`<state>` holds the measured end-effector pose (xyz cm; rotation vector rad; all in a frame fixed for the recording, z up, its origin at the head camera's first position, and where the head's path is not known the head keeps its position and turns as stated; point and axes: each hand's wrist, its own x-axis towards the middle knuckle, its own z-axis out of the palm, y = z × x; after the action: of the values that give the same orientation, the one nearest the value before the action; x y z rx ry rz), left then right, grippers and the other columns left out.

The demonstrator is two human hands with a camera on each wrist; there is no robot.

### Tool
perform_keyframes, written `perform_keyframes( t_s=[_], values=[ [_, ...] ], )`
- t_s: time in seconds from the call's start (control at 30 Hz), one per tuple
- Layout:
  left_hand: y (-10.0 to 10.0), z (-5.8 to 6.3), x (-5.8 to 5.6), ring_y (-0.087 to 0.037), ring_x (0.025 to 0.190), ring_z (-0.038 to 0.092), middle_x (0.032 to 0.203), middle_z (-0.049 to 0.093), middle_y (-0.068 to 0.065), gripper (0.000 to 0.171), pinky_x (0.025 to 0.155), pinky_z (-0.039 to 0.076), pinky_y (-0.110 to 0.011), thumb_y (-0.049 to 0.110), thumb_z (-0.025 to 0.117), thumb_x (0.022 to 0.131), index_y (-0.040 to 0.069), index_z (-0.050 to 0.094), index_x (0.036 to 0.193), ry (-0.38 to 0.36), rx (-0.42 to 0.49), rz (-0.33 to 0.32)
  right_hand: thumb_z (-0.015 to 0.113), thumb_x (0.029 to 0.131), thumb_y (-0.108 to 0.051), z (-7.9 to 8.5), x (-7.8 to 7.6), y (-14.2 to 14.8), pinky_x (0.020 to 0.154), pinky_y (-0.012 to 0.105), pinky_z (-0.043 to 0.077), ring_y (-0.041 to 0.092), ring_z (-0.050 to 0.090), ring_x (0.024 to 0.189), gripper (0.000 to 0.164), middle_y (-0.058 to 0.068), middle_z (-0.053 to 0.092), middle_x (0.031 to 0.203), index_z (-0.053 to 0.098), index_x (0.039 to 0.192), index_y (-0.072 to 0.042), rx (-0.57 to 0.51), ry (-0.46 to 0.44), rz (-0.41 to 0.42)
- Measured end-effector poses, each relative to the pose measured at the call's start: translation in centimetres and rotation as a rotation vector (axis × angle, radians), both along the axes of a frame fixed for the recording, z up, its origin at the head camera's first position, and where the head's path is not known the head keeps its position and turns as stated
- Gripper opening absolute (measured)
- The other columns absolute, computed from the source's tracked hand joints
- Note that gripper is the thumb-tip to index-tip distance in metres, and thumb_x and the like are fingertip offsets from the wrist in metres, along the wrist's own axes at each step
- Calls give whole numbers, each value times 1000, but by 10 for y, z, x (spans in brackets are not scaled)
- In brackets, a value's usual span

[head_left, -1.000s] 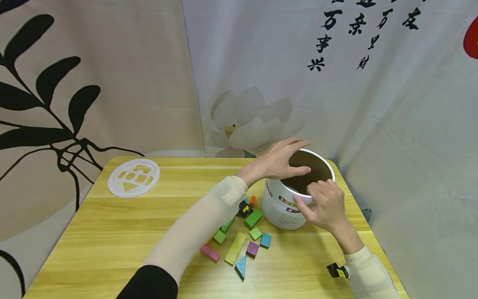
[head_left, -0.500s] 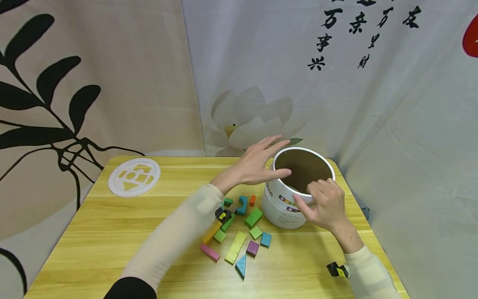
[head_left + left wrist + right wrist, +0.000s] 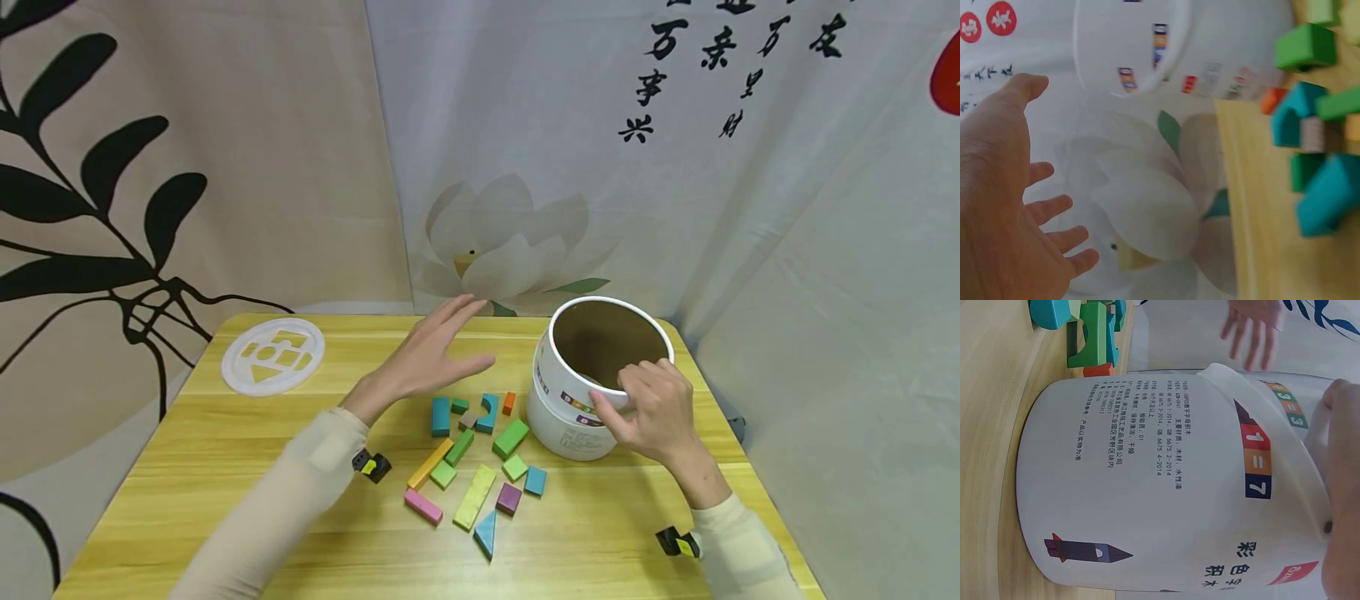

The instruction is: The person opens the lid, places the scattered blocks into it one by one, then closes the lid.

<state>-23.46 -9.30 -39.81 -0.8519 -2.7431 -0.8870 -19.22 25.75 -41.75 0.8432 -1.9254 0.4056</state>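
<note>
My left hand [image 3: 423, 358] hovers over the table with its fingers spread, touching nothing. Straight fingers also show on this hand [image 3: 1004, 206] in the left wrist view. My right hand [image 3: 656, 408] grips the near right rim of a white bucket [image 3: 570, 421], thumb outside and fingers curled over the edge. The bucket stands upright without a lid, and the part of its inside that shows is brown. Printed text and a rocket cover the bucket [image 3: 1129, 481] in the right wrist view. Left of it lie several coloured toy blocks, among them a green block [image 3: 512, 437] and a yellow block [image 3: 475, 497].
A white round lid [image 3: 236, 371] with shaped cut-outs lies at the table's far left. Near the blocks' front are a pink block [image 3: 423, 507] and a blue triangular block [image 3: 486, 535]. A printed cloth [image 3: 525, 125] hangs behind the wooden table [image 3: 187, 467].
My left hand has moved left, from over the bucket's rim to beyond the blocks, uncovering several of them. My right hand keeps its grip on the rim; the bucket stays in place.
</note>
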Motion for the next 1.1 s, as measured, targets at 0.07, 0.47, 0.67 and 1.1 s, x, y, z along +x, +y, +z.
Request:
perform_keyframes(
  t_s=[0.07, 0.47, 0.67, 1.1],
  values=[
    [-8, -12, 5, -26, 149, 22, 168, 22, 1, 89, 112, 30, -65, 70, 58, 92, 26, 31, 164, -16, -11, 7, 63, 83, -42, 0, 1, 0, 46, 32, 19, 12, 25, 46, 48, -11, 23, 52, 34, 54, -16, -1, 1, -1],
    [-29, -80, 31, -32, 147, 26, 165, 30, -9, 92, 114, 29, -64, 70, 59, 91, 19, 34, 164, -110, -120, 55, 64, 82, -41, 1, 3, 1, 45, 32, 18, 11, 24, 47, 48, -9, 24, 52, 35, 55, -15, -11, 14, 8],
    [-31, -98, 34, -34, 144, 32, 160, 38, -14, 92, 113, 31, -63, 71, 60, 90, 14, 42, 160, -115, -125, 89, 64, 83, -41, 1, 2, 1, 45, 32, 19, 12, 24, 46, 48, -10, 24, 52, 35, 55, -15, -15, 13, 11],
    [-30, -116, 34, -39, 130, 47, 143, 56, -18, 69, 105, 39, -63, 53, 73, 89, 6, 65, 140, -73, -134, 128, 62, 85, -42, 0, 1, 0, 47, 32, 18, 12, 25, 46, 48, -10, 24, 53, 34, 55, -15, -9, 5, 12]
  ],
)
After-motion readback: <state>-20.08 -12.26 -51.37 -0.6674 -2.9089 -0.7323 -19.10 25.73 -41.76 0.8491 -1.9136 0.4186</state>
